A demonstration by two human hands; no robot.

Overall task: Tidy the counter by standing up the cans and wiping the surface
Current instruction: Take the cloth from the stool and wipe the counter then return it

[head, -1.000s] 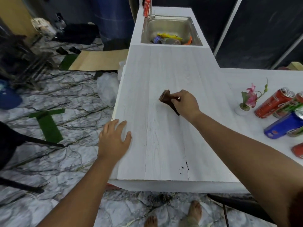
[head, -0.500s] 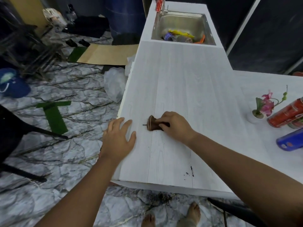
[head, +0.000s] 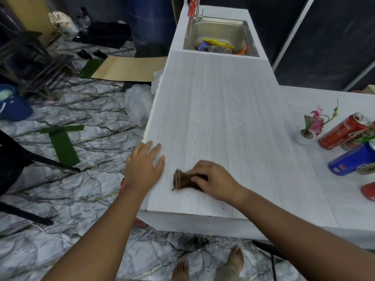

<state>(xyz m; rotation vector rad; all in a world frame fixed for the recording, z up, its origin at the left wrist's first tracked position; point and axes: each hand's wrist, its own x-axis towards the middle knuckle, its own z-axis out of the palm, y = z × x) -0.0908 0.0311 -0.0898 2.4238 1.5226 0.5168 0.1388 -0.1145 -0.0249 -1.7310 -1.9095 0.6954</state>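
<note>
My right hand [head: 215,180] presses a brown cloth [head: 182,180] flat on the white counter [head: 219,110], close to its front edge. My left hand [head: 145,166] lies open and flat at the counter's left edge, a short way left of the cloth. Small dark crumbs lie on the surface near my right wrist. At the right side stand a red can [head: 343,131] and a blue can [head: 353,159], with a green-patterned can [head: 361,137] between them and another red can [head: 368,191] cut off by the frame.
A small white pot with a pink flower [head: 310,126] stands left of the cans. A steel sink [head: 221,34] holding wrappers is at the far end, with a red can [head: 191,6] beside its tap. Dark dirt lies on the marble floor below the counter edge.
My right hand has dragged the cloth across the counter toward me, from mid-counter down to the front edge. My left hand has stayed flat at the left edge.
</note>
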